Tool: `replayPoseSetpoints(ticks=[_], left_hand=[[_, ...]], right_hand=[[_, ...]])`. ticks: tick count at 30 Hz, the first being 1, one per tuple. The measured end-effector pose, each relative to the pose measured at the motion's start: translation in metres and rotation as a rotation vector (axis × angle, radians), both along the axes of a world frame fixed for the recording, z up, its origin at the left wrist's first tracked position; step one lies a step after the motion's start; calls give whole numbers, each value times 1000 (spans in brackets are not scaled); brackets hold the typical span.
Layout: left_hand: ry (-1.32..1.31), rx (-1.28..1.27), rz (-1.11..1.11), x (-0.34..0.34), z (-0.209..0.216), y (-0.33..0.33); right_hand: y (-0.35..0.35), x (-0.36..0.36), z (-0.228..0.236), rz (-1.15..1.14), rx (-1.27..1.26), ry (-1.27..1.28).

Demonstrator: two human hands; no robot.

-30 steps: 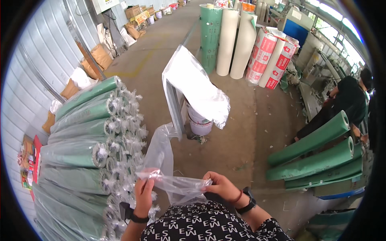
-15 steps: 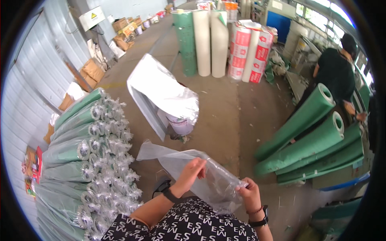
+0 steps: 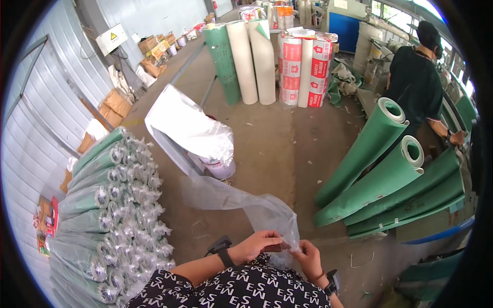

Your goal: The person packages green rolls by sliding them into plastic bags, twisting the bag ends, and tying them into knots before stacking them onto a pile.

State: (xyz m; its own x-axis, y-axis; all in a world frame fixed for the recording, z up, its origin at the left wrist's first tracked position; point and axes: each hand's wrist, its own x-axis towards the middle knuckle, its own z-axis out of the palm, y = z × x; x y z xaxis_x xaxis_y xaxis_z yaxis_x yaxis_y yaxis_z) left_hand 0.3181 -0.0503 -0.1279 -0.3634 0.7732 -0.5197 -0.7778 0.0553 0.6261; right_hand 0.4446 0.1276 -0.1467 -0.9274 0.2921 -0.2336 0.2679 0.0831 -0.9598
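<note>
Left hand [image 3: 259, 245] and right hand [image 3: 309, 258] have drawn together since the earlier frame, where a clear gap parted them, and the film between them is now bunched. Right thumb and fingers pinch the clear plastic film [image 3: 269, 210] tightly; the left fingers lie close together against it, though I cannot tell whether they grip. From the hands, the film runs far and to the left across the floor, its far end near the foot of a grey metal frame [image 3: 174, 151]; contact there is unclear. A shiny white sheet [image 3: 179, 120] drapes over that frame and partly covers a white bucket [image 3: 222, 169]. On the near left lies a stack of green rolls [image 3: 84, 197] wrapped in clear plastic, their twisted ends facing right. To the right, two bare green rolls [image 3: 359, 149] lean at a slant, and beyond them stands a co-worker [image 3: 415, 77] in a dark top. Farther off, cream rolls [image 3: 241, 64] stand upright beside red-and-white wrapped rolls [image 3: 291, 72].
</note>
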Motion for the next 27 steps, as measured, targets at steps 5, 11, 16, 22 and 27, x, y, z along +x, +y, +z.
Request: replayPoseSetpoints(ticks=[5, 11, 16, 22, 27], left_hand=[[-261, 217, -78, -27, -3, 37], [68, 149, -440, -62, 2, 113], [514, 212, -645, -76, 12, 176], [-265, 117, -453, -111, 31, 201], [-592, 236, -616, -140, 20, 231]], right_hand=[[29, 2, 12, -569, -793, 57], [67, -19, 30, -625, -601, 231], [74, -34, 33, -800, -215, 167], [85, 12, 17, -831, 170, -20], [87, 35, -17, -1300, -760, 331]])
